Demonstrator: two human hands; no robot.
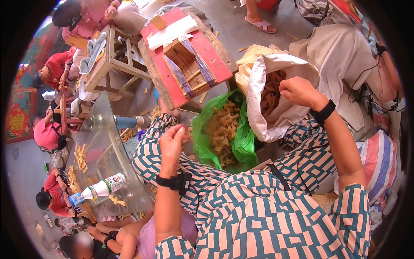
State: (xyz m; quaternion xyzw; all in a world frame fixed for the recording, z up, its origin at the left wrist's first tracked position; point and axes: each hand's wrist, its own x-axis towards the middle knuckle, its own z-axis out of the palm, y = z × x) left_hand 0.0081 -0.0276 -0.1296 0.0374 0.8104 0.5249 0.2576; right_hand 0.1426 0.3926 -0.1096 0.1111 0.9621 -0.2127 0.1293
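My left hand [171, 144] is raised over my left thigh, left of the green bag, its fingers curled together. Whether it pinches something small cannot be made out. Closed in a loose fist, my right hand [301, 91] hangs over the mouth of a white woven sack [257, 93]. Brown flat strips [272, 93] lie inside that sack. Between my knees a green plastic bag [246, 144] stands open, full of yellowish folded pieces [224, 129]. Beyond it, a red board [172, 32] on a stool bears a small wooden block frame [180, 52] and thin sticks held by purple bands.
On my left stands a glass table [129, 151] with a white bottle [105, 185], a blue flask [127, 121] and loose yellowish pieces. A wooden stool [108, 64] stands far left. Several people sit along the left side. A striped bag [379, 159] lies at my right.
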